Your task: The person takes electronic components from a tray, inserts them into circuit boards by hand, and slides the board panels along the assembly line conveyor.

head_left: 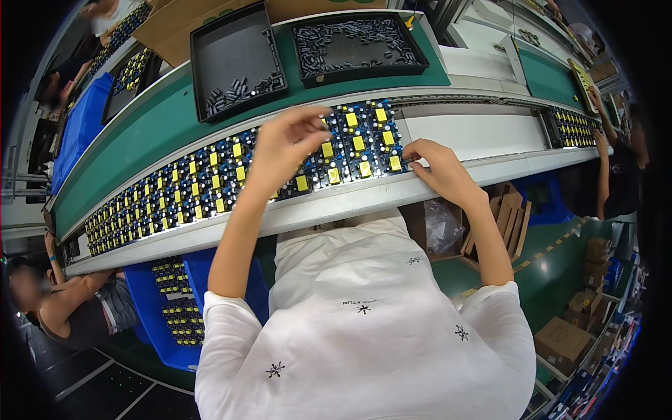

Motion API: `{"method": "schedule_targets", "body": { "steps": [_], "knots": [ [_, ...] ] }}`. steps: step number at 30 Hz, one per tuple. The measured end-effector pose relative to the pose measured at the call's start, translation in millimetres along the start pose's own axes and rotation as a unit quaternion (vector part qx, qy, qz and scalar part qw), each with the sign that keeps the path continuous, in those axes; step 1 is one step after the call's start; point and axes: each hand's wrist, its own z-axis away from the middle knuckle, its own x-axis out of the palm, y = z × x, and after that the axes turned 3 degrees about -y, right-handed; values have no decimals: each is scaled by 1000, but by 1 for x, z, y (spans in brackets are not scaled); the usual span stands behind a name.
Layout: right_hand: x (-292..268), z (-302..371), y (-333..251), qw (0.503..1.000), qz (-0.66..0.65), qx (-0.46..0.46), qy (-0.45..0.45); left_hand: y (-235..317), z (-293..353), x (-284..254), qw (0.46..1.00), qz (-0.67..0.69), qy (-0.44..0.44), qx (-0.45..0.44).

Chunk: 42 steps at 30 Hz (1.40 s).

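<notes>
A long row of circuit boards [217,182] lies on the conveyor line in front of me, each carrying yellow blocks and small dark and silver parts. Over the boards, toward the right part of the row, my left hand [288,145] hovers with fingers curled together; whatever they pinch is too small to name. By the right end of the row, my right hand [446,173] has its thumb and forefinger pinched next to the last board. A tiny dark bit shows at those fingertips, but its kind cannot be made out.
Beyond the line stand two black trays [238,52] [360,70] of small black cylindrical parts on a green surface. Blue bins [150,315] holding boards sit below left. A cardboard box [560,343] lies lower right. Other people work at both ends.
</notes>
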Motion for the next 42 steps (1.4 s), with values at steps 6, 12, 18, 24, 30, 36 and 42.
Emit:
{"method": "schedule_targets", "body": {
  "steps": [6, 12, 18, 24, 30, 36, 42],
  "knots": [
    [8, 0, -6, 998, 63, -8, 20, -4, 13, 25, 997, -15, -81, 5],
    [3, 4, -11, 999, 41, -4, 26, 4, 17, 35, 991, -91, -94, 15],
    [4, 16, -4, 997, -15, 19, 73, 1, 15, 50, 984, -142, -102, 19],
    [8, 28, 10, 991, -37, 31, 125, -5, 4, 70, 907, -382, -115, 133],
    [10, 28, 13, 988, -47, 13, 144, -4, 0, 76, 888, -427, -108, 135],
    [13, 31, 13, 988, -50, 1, 145, -5, 8, 74, 889, -429, -102, 127],
    [8, 33, 10, 986, -45, -32, 154, -8, 14, 81, 881, -440, -76, 158]
  ]
}}
